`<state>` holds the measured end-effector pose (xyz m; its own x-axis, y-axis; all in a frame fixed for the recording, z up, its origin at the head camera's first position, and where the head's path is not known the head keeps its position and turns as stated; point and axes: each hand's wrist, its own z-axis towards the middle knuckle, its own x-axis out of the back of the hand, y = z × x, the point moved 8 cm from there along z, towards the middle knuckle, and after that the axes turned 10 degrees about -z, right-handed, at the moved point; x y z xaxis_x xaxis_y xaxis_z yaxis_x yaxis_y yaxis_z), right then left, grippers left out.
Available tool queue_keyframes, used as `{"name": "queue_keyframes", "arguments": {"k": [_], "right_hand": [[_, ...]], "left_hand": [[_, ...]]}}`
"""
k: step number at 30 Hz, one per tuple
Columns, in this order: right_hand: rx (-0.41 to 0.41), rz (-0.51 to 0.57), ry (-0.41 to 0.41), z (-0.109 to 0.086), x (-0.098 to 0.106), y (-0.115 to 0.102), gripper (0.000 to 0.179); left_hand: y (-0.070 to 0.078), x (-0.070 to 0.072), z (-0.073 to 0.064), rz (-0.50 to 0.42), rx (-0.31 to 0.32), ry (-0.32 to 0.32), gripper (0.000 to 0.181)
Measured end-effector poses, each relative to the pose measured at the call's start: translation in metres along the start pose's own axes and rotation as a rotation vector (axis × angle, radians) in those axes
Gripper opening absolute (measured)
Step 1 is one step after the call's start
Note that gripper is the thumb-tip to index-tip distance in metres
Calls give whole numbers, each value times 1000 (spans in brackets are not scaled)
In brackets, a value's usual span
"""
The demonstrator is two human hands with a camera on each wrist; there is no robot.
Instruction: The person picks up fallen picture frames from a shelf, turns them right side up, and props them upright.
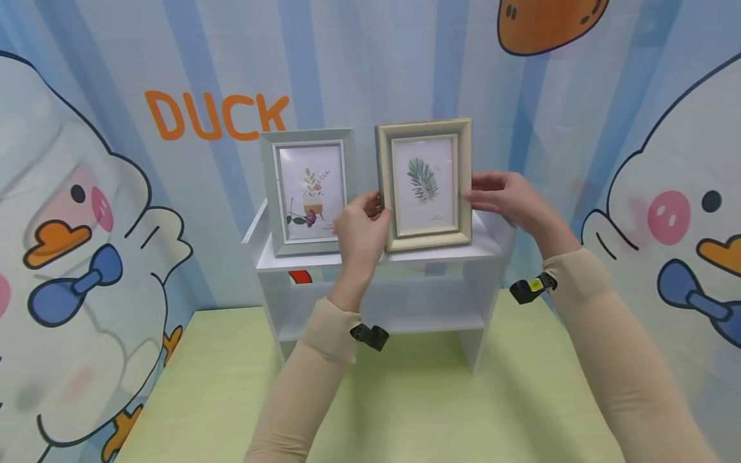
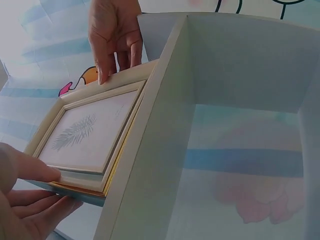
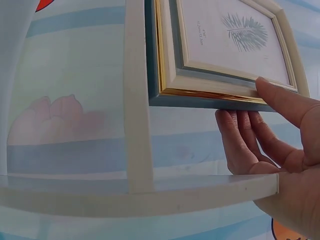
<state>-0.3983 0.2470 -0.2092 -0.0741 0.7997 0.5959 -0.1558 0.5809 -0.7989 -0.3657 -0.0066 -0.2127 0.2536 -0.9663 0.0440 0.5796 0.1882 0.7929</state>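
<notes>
A cream picture frame (image 1: 427,186) with a green leaf print stands upright on the top board of a small white shelf (image 1: 382,307). My left hand (image 1: 360,235) pinches its left edge, thumb on the front and fingers behind. At the opposite edge, my right hand (image 1: 512,198) grips the frame the same way. The right wrist view shows that thumb (image 3: 280,97) against the cream moulding, with the fingers around the back. To the left stands a grey-white picture frame (image 1: 312,183) with a potted plant print, its lower right corner partly behind my left hand.
The shelf has raised side panels (image 1: 492,276) and a lower board. It stands on a pale green tabletop (image 1: 428,411). Behind hangs a blue striped curtain (image 1: 370,64) printed with cartoon ducks and lettering.
</notes>
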Motion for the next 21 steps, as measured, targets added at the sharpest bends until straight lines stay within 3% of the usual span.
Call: {"name": "queue_keyframes", "arguments": {"k": [10,21], "right_hand": [[14,-4,35,-14,5,4,66],[28,3,19,-14,4,5,66]], "left_hand": [[0,-8,0,8,-3,-13,27],[-2,-7,1,0,12,-9,27]]}}
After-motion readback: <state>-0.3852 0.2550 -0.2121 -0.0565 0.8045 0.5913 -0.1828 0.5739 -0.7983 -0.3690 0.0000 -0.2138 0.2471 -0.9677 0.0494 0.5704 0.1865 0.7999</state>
